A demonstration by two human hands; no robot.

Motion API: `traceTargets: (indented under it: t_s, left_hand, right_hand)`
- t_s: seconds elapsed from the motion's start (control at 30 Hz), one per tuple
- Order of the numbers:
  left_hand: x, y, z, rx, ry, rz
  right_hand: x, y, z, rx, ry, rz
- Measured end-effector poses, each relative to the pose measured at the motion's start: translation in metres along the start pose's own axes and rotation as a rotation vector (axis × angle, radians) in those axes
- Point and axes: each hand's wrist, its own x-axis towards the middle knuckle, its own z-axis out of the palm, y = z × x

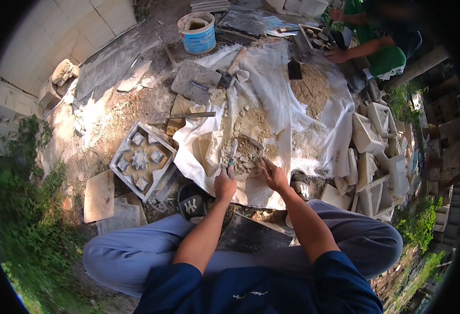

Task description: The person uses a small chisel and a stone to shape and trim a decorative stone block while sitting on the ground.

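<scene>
My left hand [224, 184] is closed around the green handle of a narrow-bladed tool [234, 147], which looks like a small trowel or knife, its blade pointing away from me. My right hand [274, 175] grips one end of a thin grey-brown strip [251, 141] whose kind I cannot make out. Both hands are just above a heap of broken, crumbly tan lumps [246, 161] on a white sheet [272, 68]. A pale block-like piece [207, 152] rests on the sheet, left of the heap. Farther left lies a square mould [142, 161] with a star and raised blocks inside.
Near the sheet's left edge lie a flat grey board with a handle [195, 82] and a hammer [235, 62]. A blue bucket [196, 33] stands behind. Sand [312, 90] is piled at far right, where a co-worker [381, 39] crouches. Stacked pale moulds [374, 157] line the right.
</scene>
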Motion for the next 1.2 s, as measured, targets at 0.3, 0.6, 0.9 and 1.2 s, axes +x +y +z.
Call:
traceTargets:
  t_s: [0.3,0.6,0.9,1.2]
  left_hand:
    - [0.042,0.002,0.004,0.192,-0.121,0.264]
    - [0.035,-0.003,0.004,0.308,-0.159,0.178]
    - [0.053,-0.023,0.008,0.321,-0.014,0.332]
    - [0.044,0.006,0.002,0.358,-0.083,0.247]
  right_hand:
    - [0.01,0.001,0.008,0.309,0.02,-0.005]
    - [0.009,0.007,0.012,0.362,0.019,0.091]
    - [0.013,0.002,0.019,0.379,0.051,0.074]
    - [0.008,0.013,0.014,0.374,0.024,0.104]
